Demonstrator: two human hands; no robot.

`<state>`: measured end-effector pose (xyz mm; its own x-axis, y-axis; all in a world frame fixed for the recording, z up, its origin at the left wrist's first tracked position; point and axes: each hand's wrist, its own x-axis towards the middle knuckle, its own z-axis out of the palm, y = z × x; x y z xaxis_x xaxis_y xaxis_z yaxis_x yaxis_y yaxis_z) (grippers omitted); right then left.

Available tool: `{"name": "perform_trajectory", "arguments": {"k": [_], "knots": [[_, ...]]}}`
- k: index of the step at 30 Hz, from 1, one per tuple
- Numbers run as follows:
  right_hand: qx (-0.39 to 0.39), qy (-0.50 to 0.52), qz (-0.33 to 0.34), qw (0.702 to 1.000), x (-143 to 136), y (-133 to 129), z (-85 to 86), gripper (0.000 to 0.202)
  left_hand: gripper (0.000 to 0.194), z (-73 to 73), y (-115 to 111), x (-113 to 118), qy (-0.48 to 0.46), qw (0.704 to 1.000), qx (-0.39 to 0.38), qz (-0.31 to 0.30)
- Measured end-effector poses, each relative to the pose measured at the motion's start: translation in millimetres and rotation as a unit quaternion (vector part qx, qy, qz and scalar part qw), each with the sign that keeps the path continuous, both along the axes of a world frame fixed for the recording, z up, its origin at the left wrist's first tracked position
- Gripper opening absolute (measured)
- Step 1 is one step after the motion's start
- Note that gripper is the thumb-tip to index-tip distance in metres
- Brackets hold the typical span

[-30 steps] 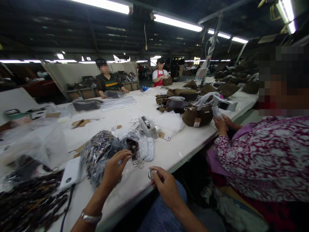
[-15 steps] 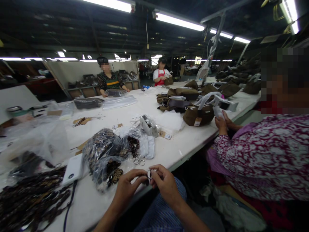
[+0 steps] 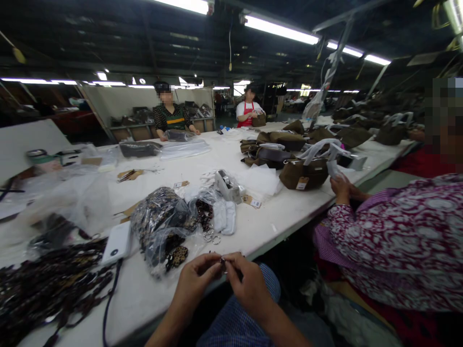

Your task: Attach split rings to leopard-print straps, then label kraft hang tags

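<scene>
My left hand (image 3: 198, 277) and my right hand (image 3: 244, 277) meet above my lap at the table's near edge. The fingers of both are pinched together at a small metal ring (image 3: 225, 271), mostly covered by fingertips. A small dark bit shows between the fingertips by the ring; its kind is hidden. Just beyond my hands, several loose silvery rings (image 3: 216, 240) lie on the table. Left of them is a clear plastic bag (image 3: 159, 224) of dark and leopard-patterned pieces.
A white power bank (image 3: 117, 242) with a black cable lies left, beside a heap of dark brown straps (image 3: 54, 284). A tape dispenser (image 3: 227, 186) stands farther back. Brown handbags (image 3: 302, 173) are piled right. A co-worker in a patterned top (image 3: 394, 236) sits close on my right.
My view has turned slightly left. The ring showed its open round face between my fingertips before; now it is turned and more covered, with the dark bit beside it.
</scene>
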<state>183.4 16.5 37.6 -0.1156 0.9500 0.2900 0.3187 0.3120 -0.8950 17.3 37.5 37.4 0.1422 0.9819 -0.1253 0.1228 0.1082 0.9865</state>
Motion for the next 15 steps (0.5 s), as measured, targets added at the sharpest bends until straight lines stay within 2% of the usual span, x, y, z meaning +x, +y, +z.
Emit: {"name": "perform_trajectory", "arguments": {"k": [3,6,8,10,12,15], "knots": [[0.048,-0.034,0.008,0.998,-5,-1,-4.5,0.025,0.036,-2.6,-8,5,-0.065,0.997,-0.033,0.037],[0.02,-0.038,0.03,0.999,-10,-2,-9.9,0.034,0.039,5.2,-15,1,-0.055,0.995,-0.027,0.075],[-0.006,-0.038,0.045,0.998,-11,-4,-12.3,0.042,0.037,15.3,-16,-13,-0.039,0.993,-0.007,0.115],[-0.021,-0.043,0.043,0.998,-9,-5,-14.4,0.046,0.036,28.1,-15,-40,-0.037,0.983,0.032,0.179],[-0.032,-0.052,0.034,0.998,-5,-4,-17.3,0.046,0.038,43.4,-14,-76,-0.032,0.958,0.094,0.268],[-0.04,-0.06,0.018,0.997,1,-1,-22.1,0.045,0.042,69.7,-16,-140,0.051,0.883,0.206,0.419]]}}
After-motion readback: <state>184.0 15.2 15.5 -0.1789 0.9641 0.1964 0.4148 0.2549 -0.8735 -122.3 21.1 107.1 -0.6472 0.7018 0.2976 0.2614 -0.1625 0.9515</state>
